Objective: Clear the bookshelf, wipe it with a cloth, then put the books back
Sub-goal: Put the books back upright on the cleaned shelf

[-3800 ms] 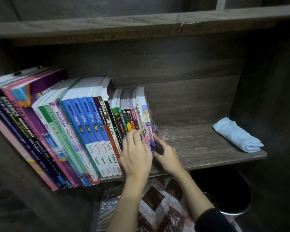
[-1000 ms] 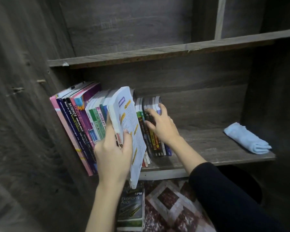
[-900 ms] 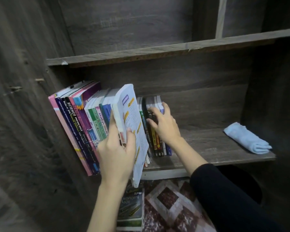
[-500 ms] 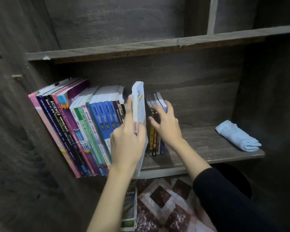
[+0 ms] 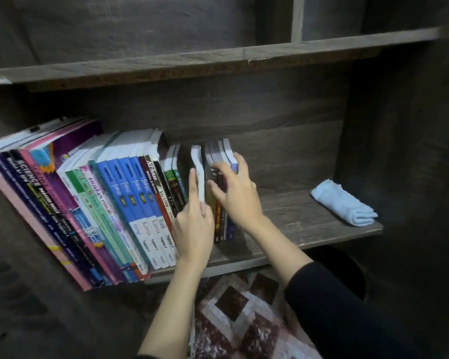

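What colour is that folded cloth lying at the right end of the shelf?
Light blue; the cloth shows best in the head view.

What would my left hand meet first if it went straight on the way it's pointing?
Probably the green-spined books beside the gap, since the left hand looks wider than it; the white book it grips would go deeper toward the back panel.

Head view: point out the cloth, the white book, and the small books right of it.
cloth (image 5: 344, 203), head view, middle of the folded roll.
white book (image 5: 198, 161), head view, upper end of its white edge.
small books (image 5: 219, 228), head view, lower spines.
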### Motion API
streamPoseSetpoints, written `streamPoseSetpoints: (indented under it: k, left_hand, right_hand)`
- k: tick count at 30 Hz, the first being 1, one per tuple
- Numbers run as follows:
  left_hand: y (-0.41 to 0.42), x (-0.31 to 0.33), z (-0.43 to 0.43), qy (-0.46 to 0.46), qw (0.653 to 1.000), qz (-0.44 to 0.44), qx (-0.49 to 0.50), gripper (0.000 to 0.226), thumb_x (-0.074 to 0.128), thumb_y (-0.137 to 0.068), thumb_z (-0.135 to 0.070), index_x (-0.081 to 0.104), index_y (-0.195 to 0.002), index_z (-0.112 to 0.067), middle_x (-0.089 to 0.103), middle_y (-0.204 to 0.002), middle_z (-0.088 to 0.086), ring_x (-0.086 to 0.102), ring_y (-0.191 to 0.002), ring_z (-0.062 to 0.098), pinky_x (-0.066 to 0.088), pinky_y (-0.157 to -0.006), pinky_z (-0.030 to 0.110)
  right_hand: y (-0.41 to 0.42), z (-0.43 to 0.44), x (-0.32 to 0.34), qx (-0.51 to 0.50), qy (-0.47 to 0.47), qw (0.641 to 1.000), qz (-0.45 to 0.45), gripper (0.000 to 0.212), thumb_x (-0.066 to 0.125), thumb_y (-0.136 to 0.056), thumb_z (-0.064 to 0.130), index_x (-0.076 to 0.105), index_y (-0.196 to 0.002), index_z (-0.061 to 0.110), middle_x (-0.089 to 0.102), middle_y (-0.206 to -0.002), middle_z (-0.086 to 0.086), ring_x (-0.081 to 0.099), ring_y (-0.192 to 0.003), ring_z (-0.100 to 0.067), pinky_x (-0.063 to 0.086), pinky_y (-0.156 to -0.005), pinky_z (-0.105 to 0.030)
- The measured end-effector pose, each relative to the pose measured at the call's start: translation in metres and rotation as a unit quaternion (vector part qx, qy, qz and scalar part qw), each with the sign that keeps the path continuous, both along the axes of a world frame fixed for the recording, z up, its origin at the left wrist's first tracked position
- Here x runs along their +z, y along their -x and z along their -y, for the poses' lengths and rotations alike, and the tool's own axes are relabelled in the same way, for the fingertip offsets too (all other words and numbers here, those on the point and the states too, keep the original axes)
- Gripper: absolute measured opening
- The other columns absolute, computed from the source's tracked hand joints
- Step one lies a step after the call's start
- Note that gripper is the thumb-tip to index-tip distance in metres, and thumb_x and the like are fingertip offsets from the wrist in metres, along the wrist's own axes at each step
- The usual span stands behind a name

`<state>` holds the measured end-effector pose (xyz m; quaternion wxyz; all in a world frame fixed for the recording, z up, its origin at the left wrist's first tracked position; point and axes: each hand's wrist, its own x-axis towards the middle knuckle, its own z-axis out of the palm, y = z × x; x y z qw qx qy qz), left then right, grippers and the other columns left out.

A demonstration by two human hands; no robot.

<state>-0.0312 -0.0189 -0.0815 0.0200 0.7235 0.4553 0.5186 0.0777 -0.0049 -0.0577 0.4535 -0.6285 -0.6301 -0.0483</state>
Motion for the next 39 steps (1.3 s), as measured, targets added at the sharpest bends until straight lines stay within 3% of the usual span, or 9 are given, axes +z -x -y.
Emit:
streamPoseSetpoints:
  k: [6, 12, 17, 20, 24, 27, 31, 36, 39]
  left_hand:
    - [0.004, -0.018, -0.011, -0.013, 1.0, 0.019, 0.013, 0.059, 0.064, -0.083, 0.003, 0.043, -0.138, 0.0, 0.053, -0.053, 0.007, 0.033, -0.042, 0.007, 0.03, -0.044, 0.018]
    - [0.002, -0.026, -0.02, -0.025, 0.999, 0.021, 0.034, 0.056, 0.067, -0.082, 0.001, 0.047, -0.135, 0.001, 0.037, -0.054, -0.007, 0.031, -0.042, 0.005, 0.026, -0.044, 0.014]
    - [-0.002, -0.029, -0.031, -0.033, 0.998, 0.031, 0.04, 0.05, 0.065, -0.085, -0.003, 0.05, -0.132, 0.002, 0.05, -0.053, 0.0, 0.04, -0.043, 0.009, 0.034, -0.046, 0.018]
    - [0.0, -0.035, -0.031, -0.04, 0.999, 0.019, 0.029, 0.042, 0.051, -0.09, -0.016, 0.051, -0.128, 0.003, 0.068, -0.077, 0.015, 0.061, -0.053, 0.027, 0.045, -0.046, 0.027]
    - [0.013, -0.061, -0.017, -0.066, 0.997, -0.031, 0.02, 0.049, 0.042, -0.092, -0.028, 0.048, -0.129, 0.004, 0.058, -0.117, 0.018, 0.067, -0.082, 0.029, 0.054, -0.062, 0.029]
    - [0.023, -0.076, -0.014, -0.086, 0.994, -0.055, 0.049, 0.054, 0.043, -0.093, -0.028, 0.032, -0.14, -0.004, 0.042, -0.122, 0.01, 0.059, -0.093, 0.027, 0.057, -0.065, 0.038]
    - [0.032, -0.083, -0.016, -0.119, 0.98, -0.108, 0.117, 0.065, 0.048, -0.088, -0.031, 0.025, -0.146, -0.013, 0.037, -0.135, 0.006, 0.043, -0.112, 0.023, 0.043, -0.085, 0.043]
    - [0.038, -0.09, -0.026, -0.135, 0.959, -0.209, 0.133, 0.099, 0.062, -0.078, -0.029, -0.003, -0.151, -0.024, -0.008, -0.159, -0.01, 0.004, -0.146, 0.018, 0.012, -0.108, 0.058]
    - [0.033, -0.087, -0.029, -0.113, 0.951, -0.224, 0.183, 0.106, 0.073, -0.072, -0.03, 0.004, -0.152, -0.024, -0.01, -0.158, -0.011, -0.01, -0.145, 0.016, 0.003, -0.103, 0.068]
  right_hand:
    - [0.003, -0.003, -0.004, -0.012, -0.012, 1.0, -0.001, 0.036, 0.058, -0.093, 0.033, 0.054, -0.128, 0.022, 0.022, -0.153, -0.015, 0.062, -0.1, -0.034, 0.047, -0.088, -0.047]
    - [0.006, -0.004, -0.004, -0.022, -0.016, 1.0, 0.006, 0.036, 0.058, -0.093, 0.032, 0.054, -0.127, 0.022, 0.025, -0.152, -0.017, 0.063, -0.095, -0.035, 0.049, -0.084, -0.048]
    - [0.009, -0.004, -0.002, -0.022, -0.005, 1.0, 0.01, 0.036, 0.057, -0.093, 0.033, 0.053, -0.127, 0.023, 0.024, -0.152, -0.016, 0.062, -0.097, -0.035, 0.048, -0.086, -0.048]
    - [0.013, -0.004, 0.002, -0.021, 0.014, 1.0, 0.002, 0.035, 0.057, -0.093, 0.032, 0.054, -0.127, 0.023, 0.022, -0.154, -0.015, 0.061, -0.101, -0.038, 0.047, -0.087, -0.047]
    - [0.023, -0.003, 0.01, -0.006, 0.031, 0.999, 0.007, 0.035, 0.056, -0.094, 0.031, 0.054, -0.129, 0.025, 0.021, -0.155, -0.014, 0.058, -0.107, -0.042, 0.045, -0.089, -0.05]
    - [0.033, -0.004, 0.013, 0.002, 0.041, 0.999, 0.02, 0.037, 0.055, -0.095, 0.03, 0.052, -0.132, 0.026, 0.02, -0.155, -0.013, 0.055, -0.11, -0.044, 0.046, -0.088, -0.049]
    - [0.033, -0.01, 0.005, 0.009, 0.021, 1.0, 0.002, 0.043, 0.056, -0.094, 0.035, 0.049, -0.136, 0.03, 0.024, -0.155, -0.012, 0.051, -0.12, -0.037, 0.044, -0.094, -0.05]
    - [0.016, -0.01, -0.04, 0.101, 0.066, 0.974, -0.192, 0.092, 0.067, -0.085, 0.039, -0.003, -0.144, 0.053, 0.044, -0.147, -0.003, 0.043, -0.133, -0.021, 0.032, -0.109, -0.045]
    - [0.011, -0.007, -0.083, 0.093, 0.178, 0.947, -0.252, 0.09, 0.067, -0.084, 0.035, 0.005, -0.146, 0.048, 0.053, -0.139, 0.0, 0.051, -0.126, -0.022, 0.033, -0.111, -0.043]
